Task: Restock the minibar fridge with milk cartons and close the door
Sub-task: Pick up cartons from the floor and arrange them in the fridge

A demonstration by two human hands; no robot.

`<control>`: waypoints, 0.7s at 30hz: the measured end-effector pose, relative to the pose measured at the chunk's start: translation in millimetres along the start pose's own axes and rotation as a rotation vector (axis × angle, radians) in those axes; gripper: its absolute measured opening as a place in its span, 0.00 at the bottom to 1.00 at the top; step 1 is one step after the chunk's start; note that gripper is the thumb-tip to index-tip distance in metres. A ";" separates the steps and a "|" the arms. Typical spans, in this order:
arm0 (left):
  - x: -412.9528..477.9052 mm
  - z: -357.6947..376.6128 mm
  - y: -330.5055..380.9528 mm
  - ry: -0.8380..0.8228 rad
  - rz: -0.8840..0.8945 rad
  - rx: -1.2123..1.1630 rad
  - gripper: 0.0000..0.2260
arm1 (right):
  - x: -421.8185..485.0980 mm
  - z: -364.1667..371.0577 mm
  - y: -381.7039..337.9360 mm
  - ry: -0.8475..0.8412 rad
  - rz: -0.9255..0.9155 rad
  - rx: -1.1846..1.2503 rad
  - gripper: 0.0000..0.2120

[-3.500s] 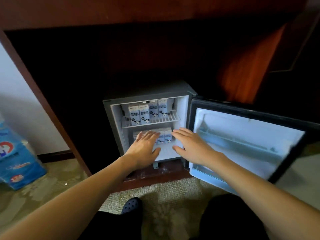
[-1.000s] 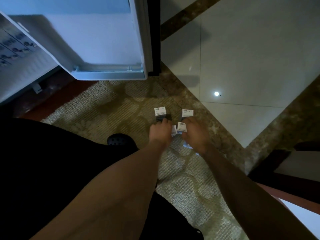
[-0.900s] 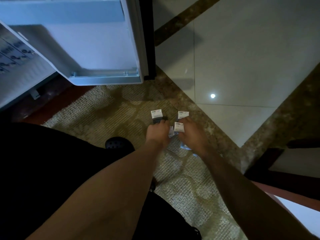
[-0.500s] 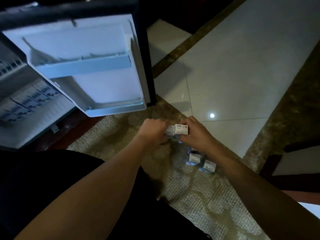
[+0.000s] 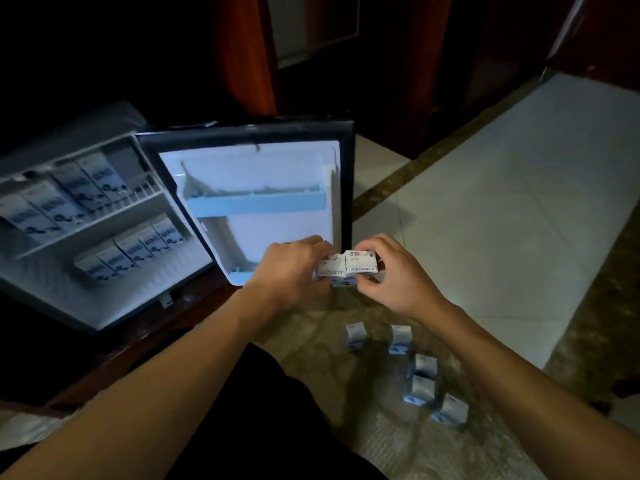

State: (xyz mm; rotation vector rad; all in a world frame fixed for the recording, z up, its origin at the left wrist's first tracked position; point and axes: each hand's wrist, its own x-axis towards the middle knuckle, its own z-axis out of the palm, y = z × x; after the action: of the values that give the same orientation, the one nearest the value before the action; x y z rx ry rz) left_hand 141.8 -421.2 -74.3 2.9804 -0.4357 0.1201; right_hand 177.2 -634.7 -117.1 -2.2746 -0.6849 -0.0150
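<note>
Dim carpet (image 5: 381,441) by the open fridge (image 5: 86,124) carries loose cartons (image 5: 421,388), while above it our left hand (image 5: 294,268) and right hand (image 5: 398,277) curl their fingers round two milk cartons (image 5: 358,263), which we should carry pressed together and level toward the lower shelf (image 5: 48,284).

The small grey minibar fridge (image 5: 45,296) is standing with its white-lined, black-edged door (image 5: 277,157) hanging wide open. White-and-blue milk cartons are sitting upright in rows on its wire upper shelf (image 5: 62,199) and on the level below (image 5: 131,247). The left hand (image 5: 294,268) and right hand (image 5: 398,275) are gripping a touching pair of small white cartons (image 5: 360,262), and five loose cartons (image 5: 420,389) are standing on the patterned carpet (image 5: 311,341).
</note>
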 end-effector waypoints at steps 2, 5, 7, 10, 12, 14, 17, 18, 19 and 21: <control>-10.4 -19.3 -15.2 0.044 -0.024 0.034 0.15 | 13.5 0.8 -22.3 -0.003 -0.059 0.013 0.21; -32.2 -42.6 -44.2 0.121 -0.088 0.031 0.14 | 39.2 9.1 -56.4 -0.023 -0.151 0.044 0.20; -51.9 -54.0 -67.6 0.179 -0.162 0.006 0.14 | 60.4 21.5 -81.3 -0.039 -0.216 0.038 0.19; -81.5 -65.8 -105.0 0.251 -0.275 -0.043 0.15 | 92.4 47.8 -119.7 -0.073 -0.310 0.039 0.17; -99.8 -72.8 -129.0 0.292 -0.341 -0.074 0.14 | 112.2 68.4 -143.7 -0.097 -0.365 0.027 0.17; -115.8 -78.1 -150.5 0.339 -0.388 -0.118 0.13 | 129.7 87.8 -165.5 -0.115 -0.411 0.020 0.17; -134.3 -80.2 -178.9 0.422 -0.452 -0.136 0.13 | 153.4 114.5 -194.1 -0.131 -0.461 0.027 0.17; -138.8 -79.5 -188.3 0.452 -0.482 -0.144 0.14 | 161.1 123.0 -203.1 -0.133 -0.475 0.021 0.17; -142.5 -79.0 -197.3 0.482 -0.515 -0.156 0.14 | 168.4 131.2 -211.2 -0.132 -0.486 0.016 0.17; -147.2 -79.1 -214.7 0.531 -0.568 -0.172 0.14 | 183.0 147.7 -226.4 -0.127 -0.507 0.008 0.17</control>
State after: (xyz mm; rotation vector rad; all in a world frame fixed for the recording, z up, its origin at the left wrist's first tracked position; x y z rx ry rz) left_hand 58.7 -165.2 -34.8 2.6250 0.4304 0.7365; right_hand 197.5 -319.3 -35.5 -2.0493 -1.3092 -0.1101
